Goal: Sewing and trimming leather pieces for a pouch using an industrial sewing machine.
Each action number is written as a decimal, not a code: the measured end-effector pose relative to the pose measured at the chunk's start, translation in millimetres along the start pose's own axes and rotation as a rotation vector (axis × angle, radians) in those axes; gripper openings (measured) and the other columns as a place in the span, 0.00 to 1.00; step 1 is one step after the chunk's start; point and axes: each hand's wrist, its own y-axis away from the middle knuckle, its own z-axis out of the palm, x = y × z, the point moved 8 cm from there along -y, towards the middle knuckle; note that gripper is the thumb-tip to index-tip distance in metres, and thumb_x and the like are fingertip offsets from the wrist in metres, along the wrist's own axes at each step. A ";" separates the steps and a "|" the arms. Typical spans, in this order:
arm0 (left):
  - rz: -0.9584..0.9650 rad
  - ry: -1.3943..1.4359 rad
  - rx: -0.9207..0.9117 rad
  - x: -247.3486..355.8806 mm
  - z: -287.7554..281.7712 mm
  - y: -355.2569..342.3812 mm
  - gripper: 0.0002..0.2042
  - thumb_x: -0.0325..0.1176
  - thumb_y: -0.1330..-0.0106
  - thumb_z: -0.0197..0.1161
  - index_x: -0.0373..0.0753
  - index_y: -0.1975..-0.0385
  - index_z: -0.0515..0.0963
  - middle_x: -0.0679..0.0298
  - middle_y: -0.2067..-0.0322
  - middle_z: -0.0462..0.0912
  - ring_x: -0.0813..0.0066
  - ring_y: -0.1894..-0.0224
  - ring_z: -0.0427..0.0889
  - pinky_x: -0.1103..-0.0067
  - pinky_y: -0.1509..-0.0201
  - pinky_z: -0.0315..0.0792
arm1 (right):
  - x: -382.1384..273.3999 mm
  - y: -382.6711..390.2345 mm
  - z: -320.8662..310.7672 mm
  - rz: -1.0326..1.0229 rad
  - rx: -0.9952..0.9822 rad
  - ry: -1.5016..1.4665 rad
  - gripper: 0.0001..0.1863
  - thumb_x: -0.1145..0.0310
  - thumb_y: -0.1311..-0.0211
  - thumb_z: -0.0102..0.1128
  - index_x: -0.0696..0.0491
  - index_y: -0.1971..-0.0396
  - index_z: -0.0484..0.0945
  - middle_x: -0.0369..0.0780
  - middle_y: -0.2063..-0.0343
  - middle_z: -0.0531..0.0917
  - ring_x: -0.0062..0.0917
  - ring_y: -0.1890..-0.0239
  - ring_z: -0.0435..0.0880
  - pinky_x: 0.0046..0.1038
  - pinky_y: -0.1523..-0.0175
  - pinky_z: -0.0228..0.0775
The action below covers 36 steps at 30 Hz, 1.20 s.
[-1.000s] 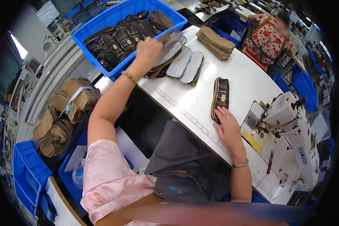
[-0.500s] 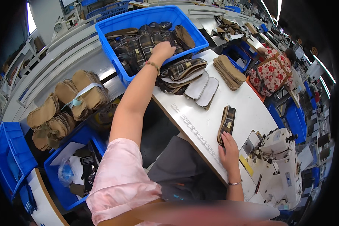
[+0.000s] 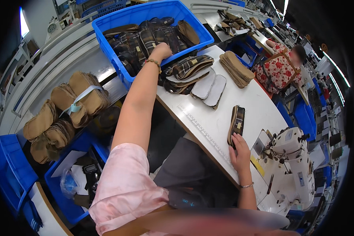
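Note:
My left hand [image 3: 160,51] reaches over the near rim of a blue bin [image 3: 106,49], among plaid, slipper-shaped fabric pieces [image 3: 147,42]; its fingertips are hidden. On the white table my right hand [image 3: 240,152] rests its outstretched fingers on the near end of a single plaid fabric slipper [image 3: 236,120] with a tan edge and a small pale label. The thumb stands apart from the fingers. Beside the bin is a pile of plaid pieces [image 3: 193,67], next to white, oblong, round-ended pieces [image 3: 210,88]. A stack of brown sole-shaped pieces [image 3: 236,70] lies farther right.
A white sewing machine [image 3: 291,145] stands right of my right hand, with a dark red pen-like tool [image 3: 270,184] near it. Tied brown bundles [image 3: 84,98] lie at left, above a blue crate [image 3: 63,192]. A person in a floral top [image 3: 277,70] sits beyond the table.
My left hand has shifted slightly left along the bin's near side. The right hand stays at the slipper's near end. The whole view has shifted a little, and the seated person's head has turned.

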 end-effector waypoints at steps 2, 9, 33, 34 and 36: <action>0.081 0.450 0.103 22.5 -10.8 15.3 0.17 0.34 0.42 0.72 0.31 0.57 0.86 0.50 0.61 0.88 0.60 0.59 0.87 0.68 0.53 0.78 | 5.7 3.5 -0.7 0.023 -0.001 0.005 0.22 0.74 0.43 0.64 0.58 0.47 0.79 0.47 0.44 0.81 0.45 0.39 0.77 0.39 0.35 0.69; 0.285 0.877 0.102 49.7 -69.8 68.0 0.13 0.31 0.34 0.68 0.36 0.51 0.85 0.63 0.57 0.87 0.77 0.54 0.82 0.79 0.47 0.73 | 3.9 6.6 -1.5 -0.016 0.030 -0.011 0.21 0.73 0.43 0.64 0.58 0.47 0.79 0.46 0.44 0.80 0.44 0.40 0.77 0.40 0.36 0.70; 0.032 1.209 -0.883 188.4 163.2 388.3 0.25 0.49 0.22 0.50 0.32 0.41 0.73 0.57 0.54 0.86 0.75 0.60 0.87 0.82 0.60 0.80 | -67.5 65.8 -58.6 -0.031 0.406 0.009 0.11 0.77 0.43 0.64 0.57 0.58 0.83 0.43 0.55 0.87 0.37 0.51 0.87 0.33 0.50 0.81; -0.024 1.357 -0.897 189.8 164.7 391.2 0.24 0.49 0.21 0.49 0.33 0.42 0.73 0.59 0.55 0.86 0.75 0.61 0.87 0.83 0.60 0.79 | -82.0 78.3 -58.9 -0.054 0.406 -0.003 0.12 0.78 0.44 0.64 0.57 0.58 0.83 0.43 0.55 0.87 0.37 0.51 0.87 0.33 0.49 0.81; -0.046 1.351 -0.887 194.6 170.5 401.7 0.17 0.42 0.22 0.52 0.35 0.46 0.75 0.63 0.56 0.85 0.79 0.60 0.86 0.84 0.60 0.79 | -99.8 102.0 -49.3 -0.073 0.326 0.024 0.12 0.73 0.43 0.62 0.55 0.59 0.84 0.40 0.54 0.87 0.33 0.48 0.85 0.34 0.44 0.78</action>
